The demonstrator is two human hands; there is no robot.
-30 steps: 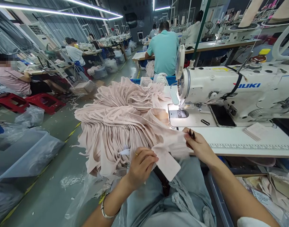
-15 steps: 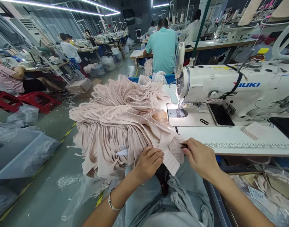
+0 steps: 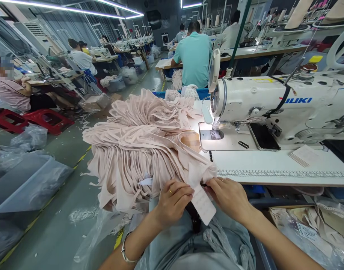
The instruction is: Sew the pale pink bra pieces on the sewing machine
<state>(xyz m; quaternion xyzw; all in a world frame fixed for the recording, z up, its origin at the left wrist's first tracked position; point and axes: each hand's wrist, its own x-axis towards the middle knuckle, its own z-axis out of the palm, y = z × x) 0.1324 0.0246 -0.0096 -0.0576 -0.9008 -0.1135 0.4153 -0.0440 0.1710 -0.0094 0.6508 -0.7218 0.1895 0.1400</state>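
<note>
A big heap of pale pink garment pieces [image 3: 141, 146] lies in front of me, left of the sewing machine. My left hand [image 3: 172, 200] is closed in a pinch on the near end of one pink fabric piece [image 3: 201, 200] that hangs over my lap. My right hand [image 3: 228, 195] is closed on the same piece from the right, at the table's front edge. A small dark tool seen earlier in the right hand is hidden by the fingers. I wear a ring and a bracelet on the left.
A white Juki sewing machine [image 3: 273, 105] stands on the white table [image 3: 281, 167] with its needle lamp lit. A person in a teal shirt [image 3: 193, 56] sits ahead; other workers sit at the left. Plastic bags [image 3: 28, 176] and red stools [image 3: 45, 120] line the aisle.
My right hand has dropped from the table edge toward my lap and closed in next to the left hand. The pink piece has been pulled lower and nearer.
</note>
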